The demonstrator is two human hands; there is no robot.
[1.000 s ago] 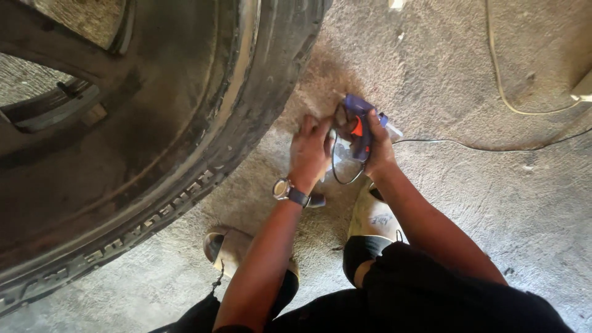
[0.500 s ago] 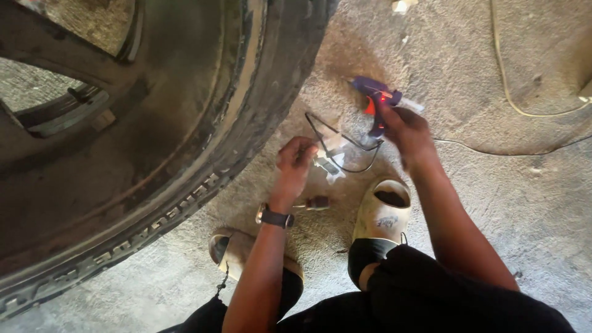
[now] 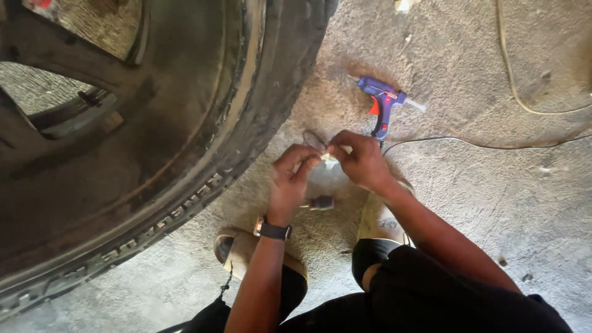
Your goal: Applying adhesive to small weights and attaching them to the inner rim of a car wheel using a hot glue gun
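My left hand and my right hand meet over the concrete floor, both pinching a small pale piece between their fingertips. A thin dark wire loop sticks out just above the hands. A blue glue gun with an orange trigger lies on the floor beyond my right hand, untouched. My left wrist wears a dark watch. A small dark object lies on the floor below my hands.
A large black tyre on its rim fills the left side. A thin black cord runs right from the glue gun, and a pale cable curves at the upper right. My feet in light slippers rest below.
My right hand has set the glue gun down on the floor and come back to meet my left hand. Both hands now pinch the small pale piece together.
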